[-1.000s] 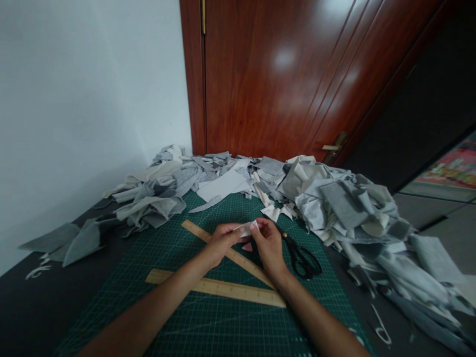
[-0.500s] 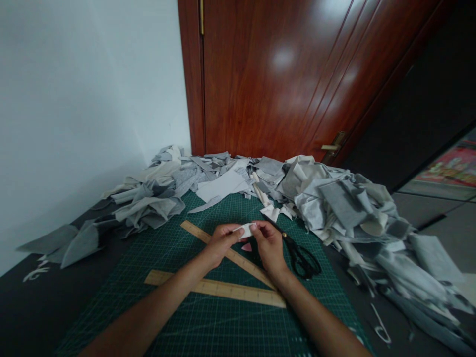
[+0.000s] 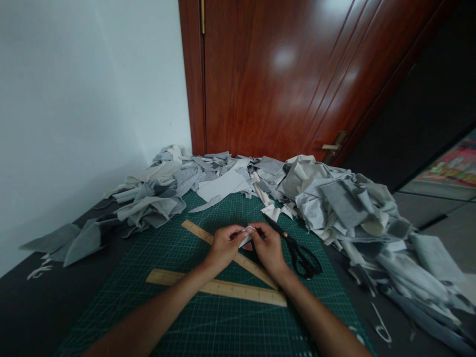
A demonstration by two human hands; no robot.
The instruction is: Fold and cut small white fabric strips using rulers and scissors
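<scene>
Two flat wooden rulers converge on a green gridded mat, ringed by crumpled, soft-looking gray and white scraps. Above the mat, left hand and right hand have fingers pinched together on a small, folded white piece; black-handled scissors lie just beside the right hand.

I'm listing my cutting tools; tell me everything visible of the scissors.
The scissors have black looped handles, a brass-coloured pivot and dark, seemingly metal blades that look closed. They lie slantwise on the green mat, beside the right hand, handles nearest the camera, tips by white scraps; contact there is unclear.
</scene>
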